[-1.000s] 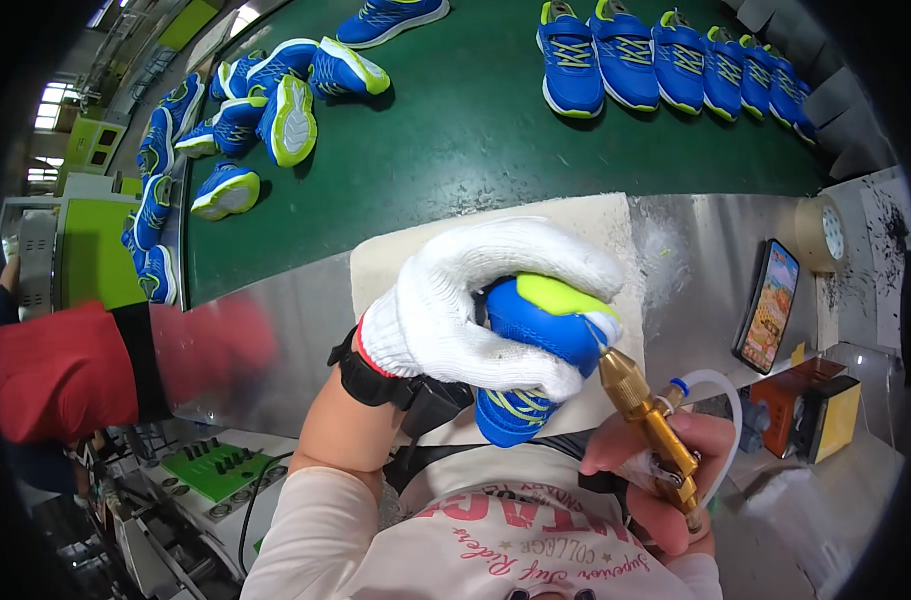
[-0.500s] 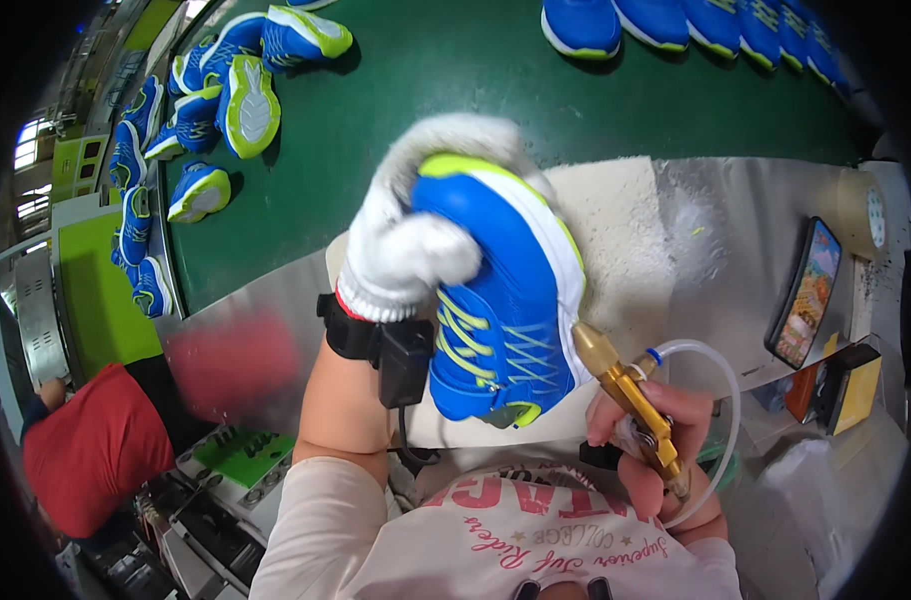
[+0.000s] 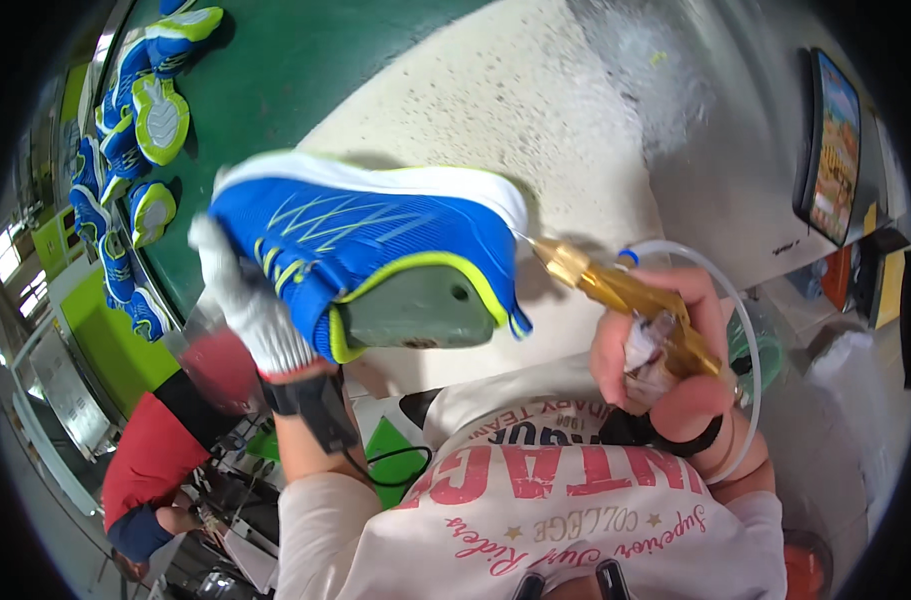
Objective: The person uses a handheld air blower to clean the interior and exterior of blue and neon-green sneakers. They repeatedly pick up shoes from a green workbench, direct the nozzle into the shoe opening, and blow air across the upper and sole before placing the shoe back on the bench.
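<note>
In a white knit glove, my left hand [image 3: 243, 295] grips a blue sneaker [image 3: 385, 225] by its toe end and laces. The sneaker lies tilted on its side in the air, white midsole [image 3: 395, 180] toward the far side and heel to the right. A grey-green shoe last [image 3: 415, 308] fills its opening. My bare right hand [image 3: 690, 350] is closed around a brass-coloured nozzle gun [image 3: 605, 285], fed by a clear hose [image 3: 743, 340]. The gun's thin tip meets, or nearly meets, the heel where midsole and blue upper join.
Several blue sneakers [image 3: 160, 120] lie along the left of the green table [image 3: 265, 80]. A speckled pale sheet [image 3: 455, 100] covers the near part. At the right stands a phone [image 3: 833, 145]. A person in a red top [image 3: 155, 450] bends over at lower left.
My left hand has swung the sneaker from upright to sideways and leftward, bringing its heel round to the nozzle tip. The gun is now slightly higher. The view has shifted too.
</note>
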The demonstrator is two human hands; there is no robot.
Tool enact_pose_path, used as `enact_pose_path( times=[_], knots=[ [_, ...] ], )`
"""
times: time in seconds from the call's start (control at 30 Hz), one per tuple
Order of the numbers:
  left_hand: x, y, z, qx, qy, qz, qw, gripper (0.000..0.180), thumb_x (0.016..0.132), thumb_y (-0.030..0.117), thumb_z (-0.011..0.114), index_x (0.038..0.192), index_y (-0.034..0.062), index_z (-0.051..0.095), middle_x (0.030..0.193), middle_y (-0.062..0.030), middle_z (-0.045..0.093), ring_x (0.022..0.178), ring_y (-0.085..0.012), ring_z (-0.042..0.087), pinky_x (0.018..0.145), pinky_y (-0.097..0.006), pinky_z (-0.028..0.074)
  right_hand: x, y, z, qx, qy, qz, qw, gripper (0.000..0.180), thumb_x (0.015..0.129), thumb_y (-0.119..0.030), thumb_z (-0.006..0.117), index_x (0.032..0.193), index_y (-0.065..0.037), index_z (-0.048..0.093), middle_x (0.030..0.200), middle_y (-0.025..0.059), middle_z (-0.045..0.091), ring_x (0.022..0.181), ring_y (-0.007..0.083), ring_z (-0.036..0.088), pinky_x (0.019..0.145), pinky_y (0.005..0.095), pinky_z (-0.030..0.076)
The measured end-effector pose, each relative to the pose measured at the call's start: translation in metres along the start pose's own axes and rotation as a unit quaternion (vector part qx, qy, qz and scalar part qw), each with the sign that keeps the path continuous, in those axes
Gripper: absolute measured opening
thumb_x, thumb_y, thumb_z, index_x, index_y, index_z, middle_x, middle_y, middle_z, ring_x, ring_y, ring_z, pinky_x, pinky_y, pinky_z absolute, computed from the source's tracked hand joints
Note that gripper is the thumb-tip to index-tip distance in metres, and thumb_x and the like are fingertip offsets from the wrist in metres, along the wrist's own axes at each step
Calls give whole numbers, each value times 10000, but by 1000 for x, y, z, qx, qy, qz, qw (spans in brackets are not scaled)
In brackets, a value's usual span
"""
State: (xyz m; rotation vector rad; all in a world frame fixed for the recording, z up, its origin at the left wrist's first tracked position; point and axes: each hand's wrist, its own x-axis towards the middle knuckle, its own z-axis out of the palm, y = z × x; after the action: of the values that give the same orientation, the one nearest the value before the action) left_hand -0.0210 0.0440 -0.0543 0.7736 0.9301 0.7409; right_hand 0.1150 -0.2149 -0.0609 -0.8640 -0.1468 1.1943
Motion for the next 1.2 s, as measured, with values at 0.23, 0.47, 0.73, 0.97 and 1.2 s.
enact_pose_path(
  times=[0.23,0.47,0.73,0.97,1.2],
  knots=[
    [-90,0,-23,-3,147,-108,983,497,962,396,440,1325,55,432,1323,-136,509,1222,-329,487,957,-578,440,6,17,9,14,7,-19,1000,745,859,-621,471,1297,-43,300,828,116,546,587,105,493,525,232,414],
    [-144,-6,-18,-94,-8,-314,945,689,916,497,489,1362,-13,365,1229,-213,551,1045,-339,600,780,-438,557,-17,31,14,-212,-91,-139,963,883,801,-530,638,1394,-26,222,868,127,563,680,136,514,609,257,441],
    [-151,-46,-10,-320,-185,-415,831,647,925,371,525,1410,10,293,1319,-222,480,1154,-409,528,964,-547,444,-52,11,-1,-390,-189,-182,883,847,668,-370,817,1277,57,412,786,141,522,675,308,526,612,355,425],
    [-141,-76,52,-230,-241,-478,813,768,809,370,696,1393,37,325,1370,-199,421,1335,-401,309,1122,-544,221,-97,-10,-1,-191,-23,-132,972,830,786,-502,682,1321,16,315,1028,161,558,768,191,565,690,313,464],
    [-111,-121,108,-369,-379,-395,751,418,823,109,615,1221,92,491,1238,-113,514,1258,-367,402,1030,-533,332,-98,-34,11,-180,155,-115,964,821,822,-612,557,1294,7,295,1203,233,499,775,166,586,685,269,462]
  ],
)
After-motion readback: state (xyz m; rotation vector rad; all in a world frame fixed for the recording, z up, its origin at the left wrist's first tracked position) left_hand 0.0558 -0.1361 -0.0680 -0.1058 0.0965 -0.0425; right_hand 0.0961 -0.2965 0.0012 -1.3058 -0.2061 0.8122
